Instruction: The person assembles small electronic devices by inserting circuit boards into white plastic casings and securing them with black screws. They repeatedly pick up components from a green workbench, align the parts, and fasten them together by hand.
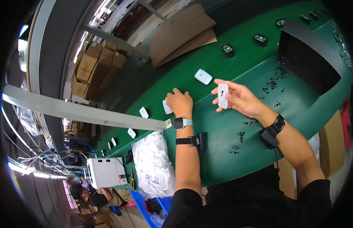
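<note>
Steadily, a worker's two bare hands span a green worktop point(218, 152) and the darker green strip point(245, 66) beyond it, which looks like a conveyor. A clear bag point(151, 163) full of white pieces sits at the worker's left; a dark container point(306, 60) stands at the right.

The right hand point(241, 100) is closed on a white casing point(223, 102), raised above the worktop with its narrow length upright, thumb at one edge and fingers behind. The left hand point(179, 103) reaches onto the strip, fingers bent beside a second casing point(167, 108); whether it grips anything, the view does not tell. A third casing point(203, 76) lies flat on the strip, apart from both hands.

Smallest of all, loose black parts point(273, 81) lie scattered across the worktop, and a small dark shape shows on the raised casing's face, too small to identify. The step in hand appears to be handling the casings singly, perhaps pairing each with a black part. The next move seems to call for a steady right pinch, the face kept turned up to view, and a sure left hold on the strip side.
</note>
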A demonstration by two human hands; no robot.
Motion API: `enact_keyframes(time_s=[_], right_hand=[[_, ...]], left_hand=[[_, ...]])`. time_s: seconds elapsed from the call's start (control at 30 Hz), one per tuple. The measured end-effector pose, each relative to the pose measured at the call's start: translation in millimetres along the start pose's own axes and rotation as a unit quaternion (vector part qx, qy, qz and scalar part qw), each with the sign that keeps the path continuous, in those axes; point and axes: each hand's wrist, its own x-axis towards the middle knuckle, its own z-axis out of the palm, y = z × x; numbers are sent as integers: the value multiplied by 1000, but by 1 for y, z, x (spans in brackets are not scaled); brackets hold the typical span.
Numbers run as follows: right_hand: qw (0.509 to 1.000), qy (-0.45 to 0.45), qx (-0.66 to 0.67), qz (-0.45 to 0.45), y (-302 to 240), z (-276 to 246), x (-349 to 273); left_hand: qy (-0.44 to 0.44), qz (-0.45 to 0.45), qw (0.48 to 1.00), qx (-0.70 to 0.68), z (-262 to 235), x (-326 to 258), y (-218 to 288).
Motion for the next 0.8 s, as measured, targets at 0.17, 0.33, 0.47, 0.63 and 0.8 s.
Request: enact_keyframes(time_s=[0.17, 0.33, 0.47, 0.63, 0.8], right_hand=[[1000, -19, 22, 2, -3, 0, 2], [999, -20, 37, -7, -4, -6, -1], [1000, 15, 2, -27, 5, -17, 1], [999, 33, -28, -15, 6, -12, 3], [993, 66, -102, -6, 8, -7, 4]], left_hand=[[-2, 25, 996, -81, -2, 2, -1], [-17, -59, 831, -552, -29, -23, 6], [-125, -124, 580, -795, -56, -62, 13], [-194, -99, 445, -869, -61, -75, 14], [-208, -77, 528, -820, -64, -81, 23]])
